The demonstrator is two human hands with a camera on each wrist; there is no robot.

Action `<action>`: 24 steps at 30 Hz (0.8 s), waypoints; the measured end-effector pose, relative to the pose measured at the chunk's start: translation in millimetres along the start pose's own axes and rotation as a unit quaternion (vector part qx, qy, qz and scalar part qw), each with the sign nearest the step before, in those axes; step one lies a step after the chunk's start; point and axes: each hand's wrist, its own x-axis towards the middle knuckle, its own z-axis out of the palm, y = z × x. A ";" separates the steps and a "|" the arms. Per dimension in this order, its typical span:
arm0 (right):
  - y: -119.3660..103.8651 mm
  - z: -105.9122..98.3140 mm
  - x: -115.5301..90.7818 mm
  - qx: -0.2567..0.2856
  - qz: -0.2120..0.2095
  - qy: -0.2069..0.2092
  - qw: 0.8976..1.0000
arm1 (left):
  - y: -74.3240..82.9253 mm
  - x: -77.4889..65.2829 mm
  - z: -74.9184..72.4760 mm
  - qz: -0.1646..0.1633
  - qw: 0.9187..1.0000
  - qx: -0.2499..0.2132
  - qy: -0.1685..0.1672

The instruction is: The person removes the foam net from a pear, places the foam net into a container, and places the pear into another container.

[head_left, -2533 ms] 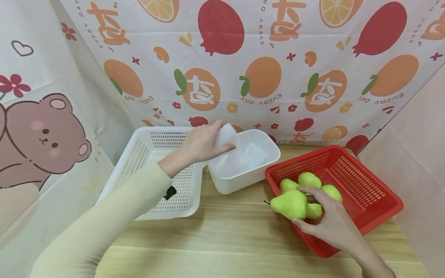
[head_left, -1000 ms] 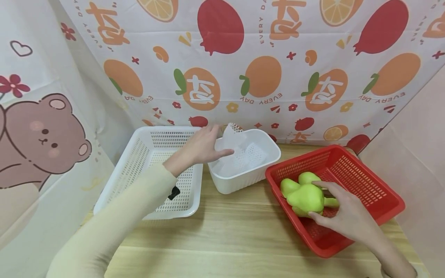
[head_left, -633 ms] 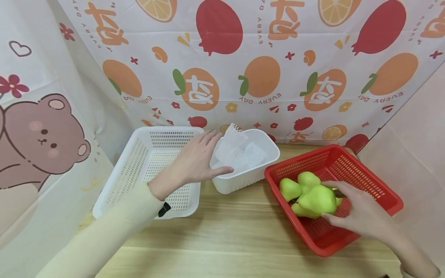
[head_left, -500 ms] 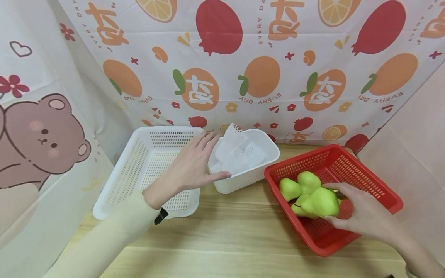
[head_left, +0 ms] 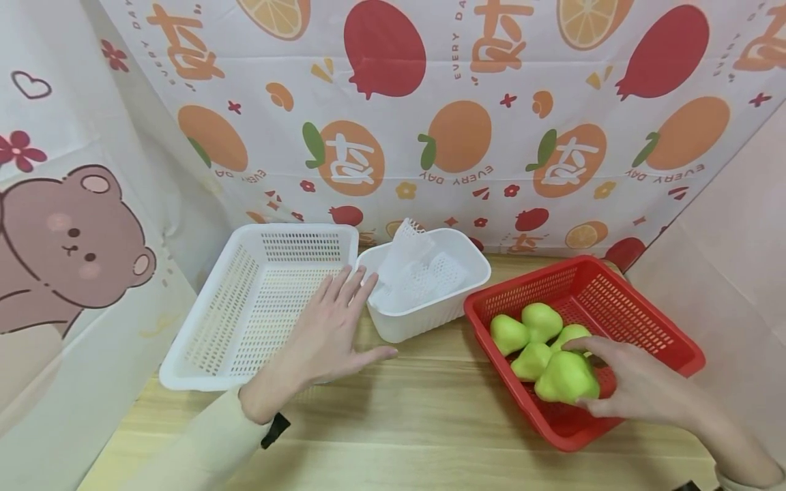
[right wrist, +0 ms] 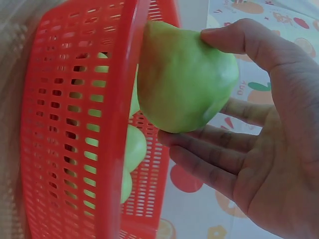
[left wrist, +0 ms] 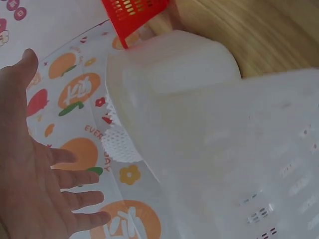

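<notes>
My right hand (head_left: pixel 638 382) grips a green pear (head_left: pixel 568 378) by its sides, over the near part of the red basket (head_left: pixel 660 310). In the right wrist view the thumb lies on one side of the held pear (right wrist: pixel 184 77) and the fingertips on the other, right at the basket's rim. Several more green pears (head_left: pixel 508 334) lie together in the basket's left half. My left hand (head_left: pixel 319 334) is spread with straight fingers, overlapping the right side of the white perforated basket (head_left: pixel 202 300) in the head view. In the left wrist view the left palm (left wrist: pixel 30 184) holds nothing.
Between the two baskets stands a smaller white bin (head_left: pixel 424 317) with white foam netting (head_left: pixel 408 249) inside, one piece poking above its rim. All sit on a wooden table (head_left: pixel 393 416). A fruit-print cloth (head_left: pixel 405 136) hangs behind, a bear-print curtain (head_left: pixel 74 232) at the left.
My left hand has let go of the foam netting and drawn back left toward me. My right hand has carried the pear from the red basket's left rim rightward and lower into the basket.
</notes>
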 end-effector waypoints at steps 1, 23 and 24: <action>0.9 1.8 0.4 0.004 0.000 -0.004 1.000 | 1.4 -3.2 0.8 -0.001 1.000 -0.003 0.003; 16.5 40.4 1.7 0.036 -0.025 -0.033 0.999 | 15.2 -44.8 27.2 -0.021 0.998 -0.039 0.037; 17.2 41.0 1.9 0.040 -0.024 -0.034 0.998 | 15.2 -45.2 27.5 -0.022 0.998 -0.040 0.038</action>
